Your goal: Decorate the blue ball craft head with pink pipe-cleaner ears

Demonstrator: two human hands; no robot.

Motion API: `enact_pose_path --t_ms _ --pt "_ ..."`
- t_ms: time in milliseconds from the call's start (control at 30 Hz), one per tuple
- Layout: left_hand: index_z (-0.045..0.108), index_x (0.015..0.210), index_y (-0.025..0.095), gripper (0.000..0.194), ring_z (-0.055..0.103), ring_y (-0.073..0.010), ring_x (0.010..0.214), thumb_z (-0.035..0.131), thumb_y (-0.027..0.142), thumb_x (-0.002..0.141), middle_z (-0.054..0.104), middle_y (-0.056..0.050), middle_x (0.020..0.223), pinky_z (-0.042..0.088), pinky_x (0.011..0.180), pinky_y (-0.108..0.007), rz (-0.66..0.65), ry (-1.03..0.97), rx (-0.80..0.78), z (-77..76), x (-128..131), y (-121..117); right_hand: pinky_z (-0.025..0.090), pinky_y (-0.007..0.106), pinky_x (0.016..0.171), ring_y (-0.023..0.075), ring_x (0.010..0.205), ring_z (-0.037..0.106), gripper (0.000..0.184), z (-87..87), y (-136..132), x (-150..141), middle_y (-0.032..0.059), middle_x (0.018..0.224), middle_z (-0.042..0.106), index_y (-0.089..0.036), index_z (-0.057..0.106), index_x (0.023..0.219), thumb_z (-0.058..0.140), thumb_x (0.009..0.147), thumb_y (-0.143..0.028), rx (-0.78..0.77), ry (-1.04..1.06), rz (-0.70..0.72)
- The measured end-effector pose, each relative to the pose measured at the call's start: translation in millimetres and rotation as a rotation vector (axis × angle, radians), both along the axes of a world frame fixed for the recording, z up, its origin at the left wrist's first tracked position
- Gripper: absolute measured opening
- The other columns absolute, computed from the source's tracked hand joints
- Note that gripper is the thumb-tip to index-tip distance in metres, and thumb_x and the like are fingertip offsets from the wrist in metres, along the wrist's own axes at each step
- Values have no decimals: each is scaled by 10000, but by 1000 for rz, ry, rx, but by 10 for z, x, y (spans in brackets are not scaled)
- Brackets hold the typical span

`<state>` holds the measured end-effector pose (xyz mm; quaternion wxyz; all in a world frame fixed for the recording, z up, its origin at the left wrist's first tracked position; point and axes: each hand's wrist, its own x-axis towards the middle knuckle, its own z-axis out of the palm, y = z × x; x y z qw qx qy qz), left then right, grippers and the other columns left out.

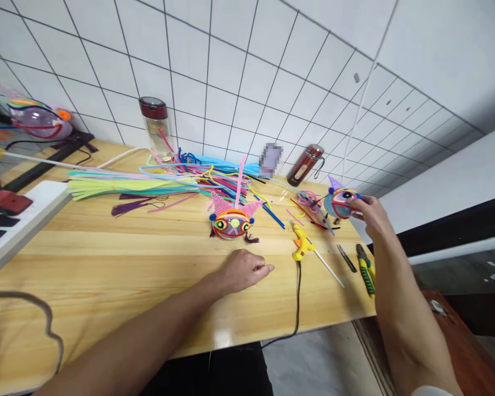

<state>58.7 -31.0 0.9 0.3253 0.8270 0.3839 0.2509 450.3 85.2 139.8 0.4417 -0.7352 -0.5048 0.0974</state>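
My right hand grips a round clear ornament at the right end of the table; it is trimmed with colourful pipe cleaners, a purple horn and a big eye. My left hand rests on the wood, loosely fisted, and I see nothing in it. Just beyond it sits a similar pipe-cleaner ornament with pink horns, green-ringed eyes and dark tassels. A yellow hot glue gun with a white glue stick lies between my hands.
Bundles of pipe cleaners spread along the back, near a glass bottle and a red-brown flask. Thread snips and pliers lie at right. A power strip stands left; the gun's cord crosses the front edge.
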Motion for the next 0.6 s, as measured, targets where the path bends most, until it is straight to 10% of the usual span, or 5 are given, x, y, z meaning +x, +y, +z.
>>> enact_pose_path --t_ms 133,233,367,600 --pt "757 923 200 291 535 -126 637 727 485 973 674 11 733 400 667 -271 81 -201 2 3 -30 -25 572 398 858 218 995 703 616 281 -634 -420 177 1263 729 -165 642 1243 861 741 -447 49 124 107" --pt "624 1432 217 742 579 -126 705 834 632 853 759 -78 1201 520 739 -303 97 -488 -41 23 -37 -58 565 438 935 280 1117 694 692 291 -1063 -922 187 1282 718 -183 654 1289 896 694 -440 178 124 212" --pt "348 1659 252 1254 703 -230 1005 913 789 677 482 -235 1648 601 816 -363 42 -865 -143 60 0 -100 570 514 1013 307 1194 687 817 -74 -1401 -1716 184 1442 638 -210 566 1437 871 770 -570 250 -31 324" --pt "339 1643 241 1320 674 -392 1279 915 842 618 619 -199 1435 606 1063 -535 76 -1231 -230 270 30 -114 582 559 1023 392 1393 546 852 -563 -1474 -2573 214 1463 540 -197 455 1584 837 897 -526 643 -466 382"
